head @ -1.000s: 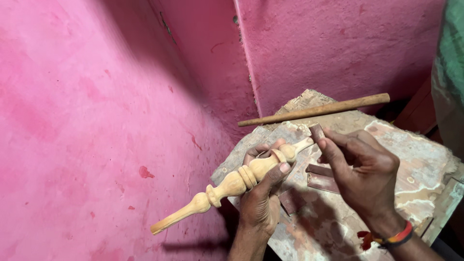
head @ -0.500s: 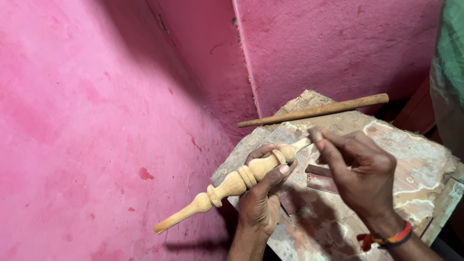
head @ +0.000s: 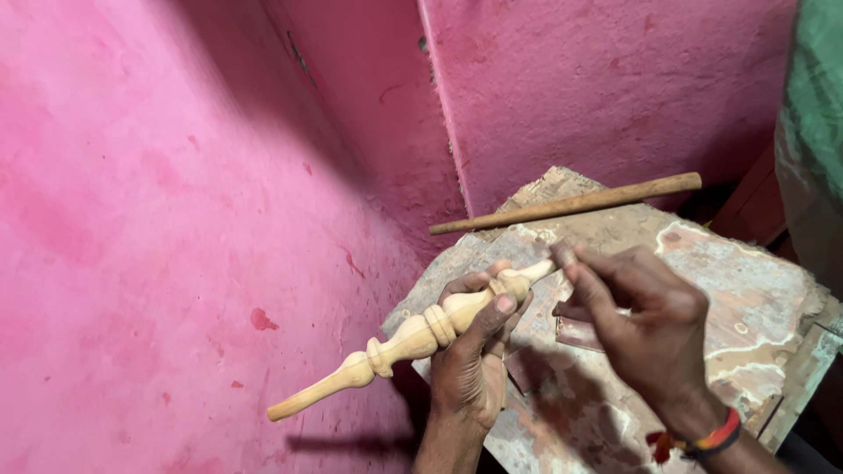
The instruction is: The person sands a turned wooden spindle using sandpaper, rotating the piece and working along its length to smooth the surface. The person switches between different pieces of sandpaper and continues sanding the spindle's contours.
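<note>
My left hand (head: 470, 364) grips a pale turned wooden spindle (head: 395, 347) around its thick ringed part, thumb on top. The spindle slants from lower left up to the right, its thin tapered end hanging out over the pink wall side. My right hand (head: 645, 329) has its fingers pinched at the spindle's narrow upper tip (head: 537, 270), touching it. Whether those fingers hold something small is hidden. A red and orange band is on my right wrist.
A worn, paint-stained wooden board (head: 746, 290) lies under both hands. A long brown wooden stick (head: 571, 204) rests across its far edge. Rough pink walls (head: 176, 219) close in at left and behind. Green cloth (head: 812, 140) shows at the right edge.
Both hands and the spindle have stayed nearly in place. The spindle's lower end has dipped very slightly and the right fingers have shifted a little at the tip.
</note>
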